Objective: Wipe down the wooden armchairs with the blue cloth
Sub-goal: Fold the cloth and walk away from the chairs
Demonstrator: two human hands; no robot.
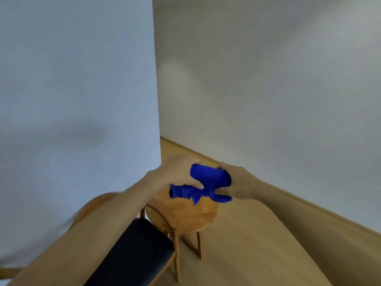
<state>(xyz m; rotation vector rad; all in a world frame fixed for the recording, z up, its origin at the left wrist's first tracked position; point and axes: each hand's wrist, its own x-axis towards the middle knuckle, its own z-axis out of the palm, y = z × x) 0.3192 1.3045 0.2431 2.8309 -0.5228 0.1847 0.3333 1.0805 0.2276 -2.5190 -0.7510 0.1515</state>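
Observation:
Both of my hands hold a bunched blue cloth in the air above the furniture. My left hand grips its left end, with the thumb pressed across the fabric. My right hand grips the right end, fingers curled round it. Below my left forearm stands a wooden armchair with a black padded seat; its curved backrest shows blurred at the left, partly hidden by my arm.
A small round wooden side table stands just beyond the chair, under the cloth. A pale wall corner rises behind it. Light wooden floor spreads to the right, edged by a wooden skirting board.

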